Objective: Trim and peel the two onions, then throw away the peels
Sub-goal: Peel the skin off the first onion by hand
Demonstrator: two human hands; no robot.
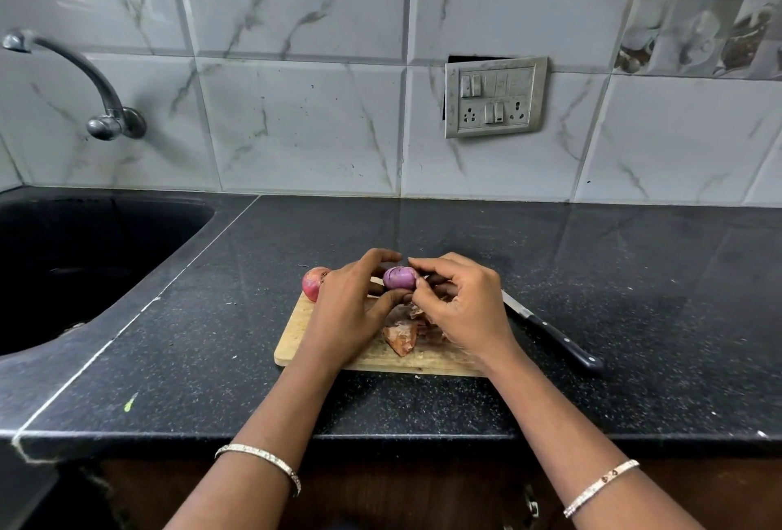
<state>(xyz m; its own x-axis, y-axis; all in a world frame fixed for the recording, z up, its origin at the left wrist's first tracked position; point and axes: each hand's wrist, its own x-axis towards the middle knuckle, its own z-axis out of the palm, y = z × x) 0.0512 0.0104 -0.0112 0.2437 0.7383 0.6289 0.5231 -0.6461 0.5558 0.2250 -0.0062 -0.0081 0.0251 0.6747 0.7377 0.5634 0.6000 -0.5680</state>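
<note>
Sink: a dark sink (pixel 84 259) is set into the left end of the black tabletop (pixel 634 275).
Board: a wooden cutting board (pixel 296 339) lies near the tabletop's front edge, about midway along it.
Second onion: the second onion (pixel 314 283) sits at the board's far left corner in its red-brown skin, partly hidden behind the left wrist. Whether it rests on the wood or just off it cannot be told.
Left hand: the left hand (pixel 351 309) has its grip closed round the held onion, fingers over the top and thumb beneath.
Held onion: the held onion (pixel 400 278), glossy purple and nearly bare, is held above the board's far edge between the two hands.
Peels: dry brown peels (pixel 402 337) lie heaped on the middle of the board, below the hands.
Right hand: the right hand (pixel 459 309) pinches the held onion's right end with thumb and forefinger. Any skin between them is too small to make out.
Knife: a black-handled knife (pixel 554 335) lies on the tabletop just beside the board's right edge, in neither hand.
Done: the first onion appears all but peeled.
Left: by this view, the second onion is untouched, the peels are not yet thrown away, and no bin is in sight.
</note>
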